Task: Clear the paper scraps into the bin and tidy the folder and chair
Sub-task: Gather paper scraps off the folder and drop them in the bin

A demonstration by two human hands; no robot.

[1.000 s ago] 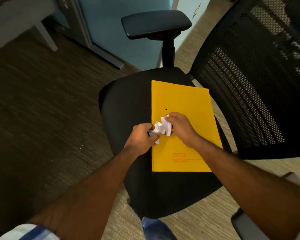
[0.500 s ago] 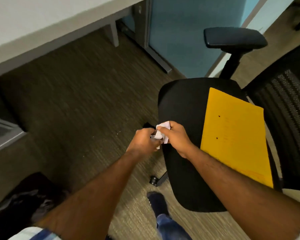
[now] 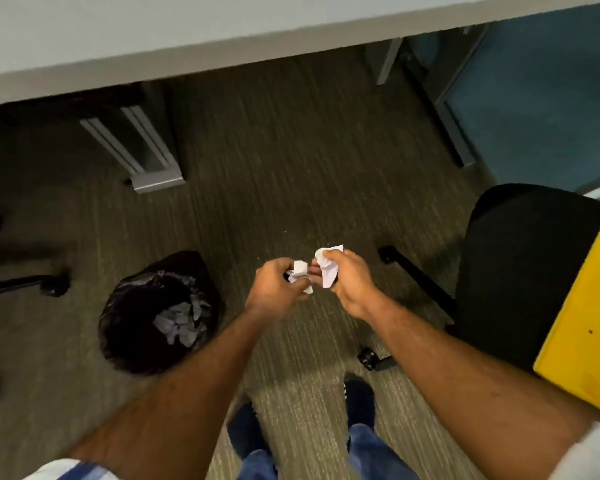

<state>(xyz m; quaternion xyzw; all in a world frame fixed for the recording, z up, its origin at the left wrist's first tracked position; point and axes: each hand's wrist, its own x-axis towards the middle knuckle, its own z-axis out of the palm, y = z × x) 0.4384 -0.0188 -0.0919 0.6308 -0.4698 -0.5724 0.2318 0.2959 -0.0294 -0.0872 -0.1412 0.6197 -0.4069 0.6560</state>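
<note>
My left hand (image 3: 278, 285) is closed around a crumpled white paper scrap (image 3: 300, 270). My right hand (image 3: 349, 279) grips another crumpled white scrap (image 3: 327, 265). Both hands are held together over the carpet, to the right of the bin (image 3: 129, 327), a round container lined with a black bag that has white paper lying inside. The yellow folder (image 3: 582, 327) lies flat on the black seat of the office chair (image 3: 513, 244) at the right edge.
A grey desk top (image 3: 187, 32) spans the top of the view, with metal legs (image 3: 142, 147) beneath it. A blue partition panel (image 3: 541, 98) stands at the upper right. Chair base arms and castors (image 3: 413, 275) stick out over the carpet. My feet (image 3: 359, 396) are below.
I have turned left from the chair, so seat and folder slid to the right edge and the bin came into view. The paper is now split between my two hands.
</note>
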